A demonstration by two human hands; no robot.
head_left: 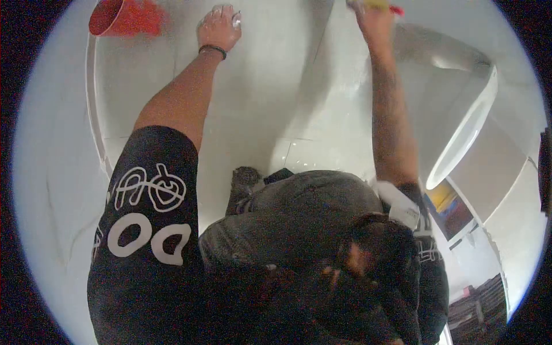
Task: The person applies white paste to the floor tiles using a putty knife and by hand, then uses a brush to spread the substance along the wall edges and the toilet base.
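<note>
My left hand rests on the pale, wet-looking tiled floor, fingers spread and lying flat. Whitish suds cling to its fingers, and a dark band circles the wrist. Farther right, at the top edge of the head view, my right hand is closed around a yellow and red object. Motion blur and the frame edge hide most of that object, so its kind does not show. Both arms reach forward, well apart from each other, over my bent knees in dark grey trousers.
A red bucket is at the upper left, beyond my left hand. Close to my right forearm stands a white toilet with an oval rim. A pale wall runs along the left. Dark folded or ribbed material lies at lower right.
</note>
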